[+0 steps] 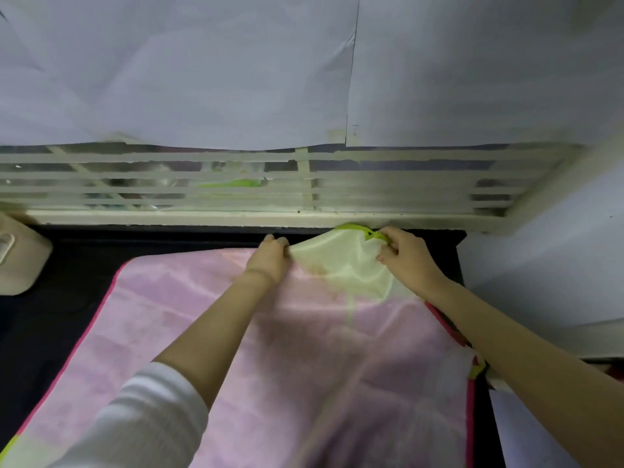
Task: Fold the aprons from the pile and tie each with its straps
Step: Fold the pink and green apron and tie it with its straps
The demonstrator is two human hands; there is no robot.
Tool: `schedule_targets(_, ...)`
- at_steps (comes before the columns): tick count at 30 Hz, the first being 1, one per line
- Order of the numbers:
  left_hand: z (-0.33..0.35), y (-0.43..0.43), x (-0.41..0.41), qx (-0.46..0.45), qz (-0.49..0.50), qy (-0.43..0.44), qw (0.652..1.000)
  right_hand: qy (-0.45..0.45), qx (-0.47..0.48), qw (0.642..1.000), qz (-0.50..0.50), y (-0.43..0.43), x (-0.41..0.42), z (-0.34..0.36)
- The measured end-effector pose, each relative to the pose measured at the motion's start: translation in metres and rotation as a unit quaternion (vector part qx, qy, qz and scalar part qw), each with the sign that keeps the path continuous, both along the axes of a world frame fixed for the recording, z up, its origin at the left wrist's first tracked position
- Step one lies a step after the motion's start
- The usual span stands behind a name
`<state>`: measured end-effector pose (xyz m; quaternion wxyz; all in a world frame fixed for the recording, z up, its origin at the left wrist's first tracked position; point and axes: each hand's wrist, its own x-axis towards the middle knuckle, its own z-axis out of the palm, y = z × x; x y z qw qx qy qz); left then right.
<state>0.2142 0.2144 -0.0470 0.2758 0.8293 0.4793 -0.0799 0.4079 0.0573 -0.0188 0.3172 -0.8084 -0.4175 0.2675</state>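
Covering the near and middle of the dark surface (67, 271), a pink apron (202, 332) lies flat, its red-trimmed sides running toward the far edge. At that far edge, right of centre, the bunched top of a green apron (341, 265) rests on the pink one. The left hand (270, 256) pinches its left corner. The right hand (407, 260) grips its right corner beside the strap (358, 227). Beyond the edge stands a white grille (236, 190).

Thin, sheer, faintly glossy green apron (341, 265); same filmy sheen on pink apron (202, 315); dark matt tabletop (67, 298); matt creased paper sheets (169, 79); matt painted window grille (236, 157).
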Motion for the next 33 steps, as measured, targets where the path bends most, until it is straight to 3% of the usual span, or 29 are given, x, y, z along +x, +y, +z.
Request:
schedule_targets(5,0.036,-0.009,-0.016,0.174,-0.013,-0.12,0.977,0.036,0.048,0.994,0.088,-0.037,-0.016,0.018)
schedule_targets(9,0.055,-0.031,-0.047,0.363,-0.134,-0.097,0.917,-0.042,0.017,0.969,0.243,-0.064,-0.029,0.019)
schedule_targets(13,0.055,-0.073,-0.085,0.437,-0.23,-0.073,0.867,-0.11,-0.044,0.931,0.347,-0.088,-0.054,0.009)
schedule_targets(16,0.037,-0.107,-0.12,0.423,-0.286,-0.06,0.858,-0.162,-0.025,0.876,0.453,-0.104,-0.075,0.0)
schedule_targets(19,0.01,-0.138,-0.156,0.366,-0.307,0.034,0.878,-0.24,0.018,0.838,0.49,-0.116,-0.088,-0.018)
schedule_targets(23,-0.011,-0.168,-0.18,0.195,-0.306,0.164,0.917,-0.185,-0.129,0.804,0.55,-0.127,-0.11,-0.022)
schedule_targets(26,-0.006,-0.178,-0.186,-0.072,-0.224,0.174,0.956,-0.018,-0.293,0.788,0.54,-0.13,-0.12,-0.025)
schedule_targets(27,-0.006,-0.177,-0.185,-0.126,-0.2,0.148,0.96,0.057,-0.34,0.777,0.527,-0.129,-0.12,-0.023)
schedule_targets(29,-0.006,-0.169,-0.181,-0.15,-0.185,0.099,0.966,0.156,-0.374,0.762,0.505,-0.121,-0.118,-0.018)
schedule_targets(30,-0.005,-0.164,-0.179,-0.135,-0.179,0.096,0.97,0.169,-0.361,0.78,0.482,-0.115,-0.117,-0.015)
schedule_targets(31,-0.005,-0.161,-0.177,-0.094,-0.173,0.113,0.974,0.15,-0.324,0.82,0.447,-0.108,-0.115,-0.014)
schedule_targets(33,-0.007,-0.159,-0.17,0.035,-0.172,0.159,0.972,0.032,-0.2,0.913,0.354,-0.095,-0.107,-0.018)
